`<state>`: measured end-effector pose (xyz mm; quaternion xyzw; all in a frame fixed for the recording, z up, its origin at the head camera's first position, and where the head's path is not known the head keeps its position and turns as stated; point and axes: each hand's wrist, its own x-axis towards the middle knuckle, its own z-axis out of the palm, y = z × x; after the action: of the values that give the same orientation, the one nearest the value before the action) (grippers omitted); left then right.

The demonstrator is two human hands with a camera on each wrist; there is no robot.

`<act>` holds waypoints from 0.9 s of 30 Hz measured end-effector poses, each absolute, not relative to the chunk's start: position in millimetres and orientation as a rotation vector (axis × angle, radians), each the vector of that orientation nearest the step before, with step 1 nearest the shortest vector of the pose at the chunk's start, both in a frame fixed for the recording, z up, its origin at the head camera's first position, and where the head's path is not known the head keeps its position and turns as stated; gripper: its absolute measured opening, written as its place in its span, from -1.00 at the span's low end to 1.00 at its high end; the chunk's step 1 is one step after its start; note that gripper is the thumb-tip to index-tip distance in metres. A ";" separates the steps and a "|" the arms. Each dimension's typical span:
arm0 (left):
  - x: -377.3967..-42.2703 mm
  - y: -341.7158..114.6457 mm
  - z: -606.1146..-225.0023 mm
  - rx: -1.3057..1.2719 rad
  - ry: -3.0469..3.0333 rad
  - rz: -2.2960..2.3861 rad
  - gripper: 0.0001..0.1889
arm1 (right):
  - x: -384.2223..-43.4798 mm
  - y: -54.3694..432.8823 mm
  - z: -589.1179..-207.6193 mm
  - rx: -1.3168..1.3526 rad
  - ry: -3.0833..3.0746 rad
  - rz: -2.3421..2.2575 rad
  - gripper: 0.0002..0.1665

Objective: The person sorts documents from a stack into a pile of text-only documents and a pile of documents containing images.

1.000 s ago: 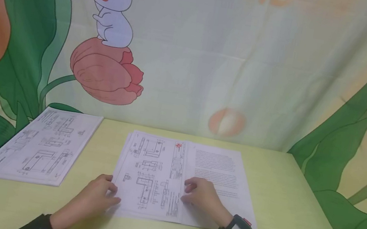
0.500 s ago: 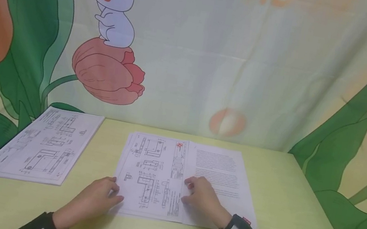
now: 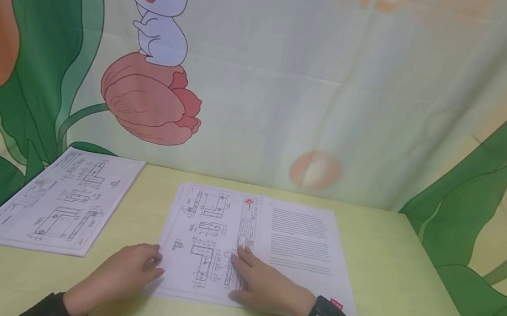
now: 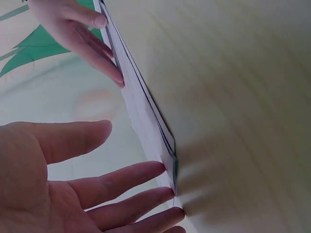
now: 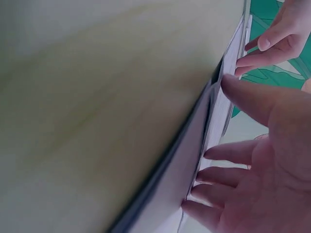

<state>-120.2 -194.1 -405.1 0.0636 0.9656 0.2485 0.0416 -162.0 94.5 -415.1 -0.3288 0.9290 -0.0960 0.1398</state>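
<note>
A stack of papers with a technical drawing [image 3: 211, 212] on its left half and a page of printed text [image 3: 300, 238] on its right half lies in the middle of the table. My left hand [image 3: 129, 268] is at the left edge of the stack; the left wrist view has its extended fingertips [image 4: 163, 167] touching the paper's edge near a corner. Spread across the drawing's right border, my right hand [image 3: 269, 286] rests with fingers fairly straight. In the right wrist view, its fingers [image 5: 228, 155] lie on the paper, with the thumb at the near edge.
Another stack of drawings [image 3: 29, 215] lies at the table's far left. The pale yellow table [image 3: 390, 270] extends to the right of the papers. Behind it hangs a curtain [image 3: 263, 98] printed with a rabbit and flowers.
My right hand has shifted left from the seam between the halves onto the drawing, its fingers straightening and flattening. My left hand stays by the left edge, drawn back slightly.
</note>
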 end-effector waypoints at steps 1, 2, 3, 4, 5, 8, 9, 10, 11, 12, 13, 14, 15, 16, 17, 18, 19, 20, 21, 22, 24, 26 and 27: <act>-120.2 -198.6 -403.9 0.191 2.978 0.761 -0.69 | -162.0 94.4 -414.8 -0.953 2.683 -0.271 -0.12; -120.5 -203.5 -402.2 0.185 3.012 0.750 -0.69 | -161.8 94.4 -414.2 -0.955 2.682 -0.267 -0.12; -121.2 -209.4 -400.5 0.180 3.053 0.735 -0.68 | -161.9 94.3 -413.6 -0.961 2.680 -0.265 -0.12; -122.2 -216.1 -398.7 0.173 3.099 0.725 -0.67 | -161.8 94.2 -413.2 -0.964 2.679 -0.261 -0.12; -123.1 -223.8 -396.9 0.168 3.150 0.720 -0.66 | -161.6 94.3 -412.5 -0.964 2.677 -0.264 -0.11; -127.9 -251.6 -393.3 0.132 3.300 0.697 -0.61 | -161.6 94.6 -410.8 -0.965 2.680 -0.266 -0.11; -130.0 -262.5 -392.9 0.118 3.347 0.695 -0.60 | -161.8 94.9 -410.6 -0.964 2.681 -0.267 -0.11; -132.1 -274.2 -392.9 0.100 3.384 0.691 -0.58 | -162.0 95.1 -410.5 -0.961 2.684 -0.267 -0.11; -134.2 -286.3 -393.2 0.071 3.416 0.679 -0.57 | -162.3 95.3 -410.3 -0.959 2.686 -0.271 -0.11; -136.2 -298.9 -394.0 0.035 3.439 0.654 -0.56 | -162.7 95.4 -410.5 -0.957 2.687 -0.271 -0.11; -138.0 -311.7 -395.2 -0.008 3.463 0.614 -0.55 | -163.0 95.7 -410.6 -0.957 2.689 -0.272 -0.11; -139.9 -325.1 -396.6 -0.054 3.479 0.569 -0.54 | -163.4 95.6 -411.0 -0.960 2.690 -0.270 -0.11; -141.0 -338.0 -398.1 -0.101 3.485 0.520 -0.52 | -163.7 95.7 -411.3 -0.960 2.690 -0.270 -0.11; -141.8 -350.9 -399.2 -0.150 3.477 0.479 -0.51 | -163.8 95.7 -411.5 -0.962 2.691 -0.269 -0.11; -142.3 -363.1 -400.0 -0.198 3.469 0.441 -0.50 | -163.8 95.8 -411.6 -0.962 2.692 -0.269 -0.11; -142.7 -374.5 -400.6 -0.247 3.454 0.403 -0.48 | -163.8 95.8 -411.8 -0.961 2.692 -0.268 -0.11; -142.8 -384.7 -400.8 -0.293 3.431 0.369 -0.46 | -163.5 95.9 -411.6 -0.960 2.692 -0.272 -0.10; -142.8 -394.3 -400.4 -0.340 3.389 0.362 -0.46 | -163.2 95.8 -411.5 -0.955 2.690 -0.279 -0.10; -142.3 -402.4 -400.1 -0.378 3.345 0.361 -0.45 | -162.7 95.9 -411.4 -0.953 2.688 -0.284 -0.10; -141.9 -409.4 -399.9 -0.423 3.291 0.357 -0.44 | -162.4 95.9 -411.4 -0.951 2.685 -0.294 -0.10; -140.8 -418.8 -400.1 -0.502 3.175 0.336 -0.44 | -162.0 95.6 -411.7 -0.950 2.677 -0.304 -0.10; -139.6 -424.2 -401.2 -0.560 3.072 0.327 -0.44 | -161.7 95.5 -412.0 -0.954 2.672 -0.307 -0.10; -139.2 -425.5 -402.1 -0.581 3.034 0.315 -0.43 | -161.7 95.4 -412.1 -0.957 2.670 -0.306 -0.10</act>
<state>-139.2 -425.5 -402.1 -0.1872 0.9769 0.1015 0.0182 -161.7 95.4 -412.1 -0.3320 0.9262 -0.1061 0.1437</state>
